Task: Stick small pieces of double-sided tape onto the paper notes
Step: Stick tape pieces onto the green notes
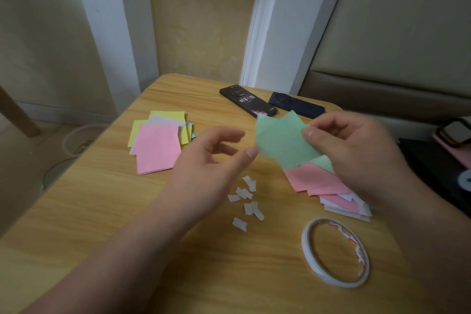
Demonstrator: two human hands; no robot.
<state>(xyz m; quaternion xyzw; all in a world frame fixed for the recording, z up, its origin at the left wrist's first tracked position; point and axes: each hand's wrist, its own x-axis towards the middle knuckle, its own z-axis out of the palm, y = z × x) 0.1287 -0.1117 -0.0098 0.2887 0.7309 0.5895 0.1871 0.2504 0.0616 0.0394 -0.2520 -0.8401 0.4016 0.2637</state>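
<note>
My right hand (356,150) pinches the green note (280,143); my left hand (211,163), relaxed and empty, is nearer the tape pieces (243,192).

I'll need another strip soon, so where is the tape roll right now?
Head view: the tape roll lies flat on the table at the near right, beside the right-hand note pile, right of the cut tape pieces.

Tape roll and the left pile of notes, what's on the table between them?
Little white tape pieces lie scattered on the table between the tape roll and the left pile of notes. The head view shows them.
</note>
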